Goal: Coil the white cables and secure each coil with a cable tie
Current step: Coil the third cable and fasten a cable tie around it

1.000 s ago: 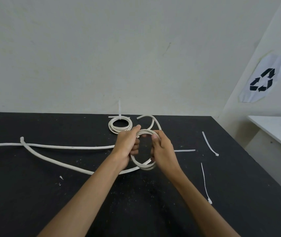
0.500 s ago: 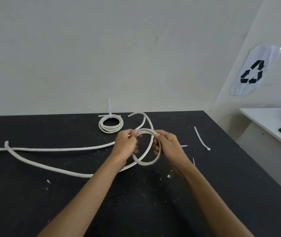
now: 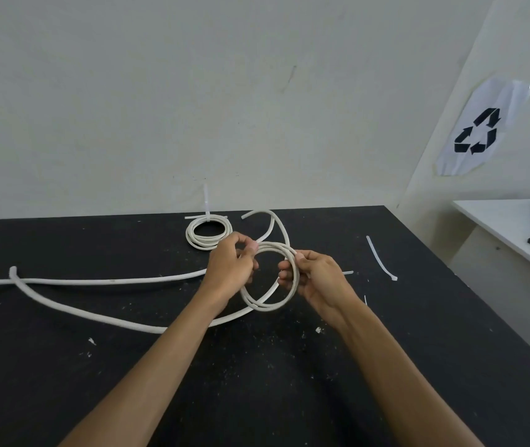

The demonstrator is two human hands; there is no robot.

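The left hand [image 3: 230,269] has its thumb and forefinger pinched on the top left of a half-made coil [image 3: 268,275], the other fingers [image 3: 250,274] curled behind the strands. The right hand [image 3: 313,277] grips the coil's right side, fingertips wrapped through the loop from outside, thumb over the top. Between them the coil stands tilted up off the black worktop [image 3: 63,366], two or three turns deep, its lower arc low over or resting on the surface; which, I cannot tell.

From the coil's bottom the white cable [image 3: 96,317] trails away to the left in a long slack run, crossing a second straight length [image 3: 112,280] near the far left. A short free end [image 3: 270,221] arches up behind the hands.

The cable looks light but springy: it holds smooth rounded bends and the free end stands up by itself, so the turns will likely spring open if released. Gripping across all strands at once, as both hands do, seems the safest hold.

A finished coil [image 3: 209,235] with its tie lies behind, near the wall. A loose cable tie [image 3: 379,258] lies to the right, well apart from the hands.
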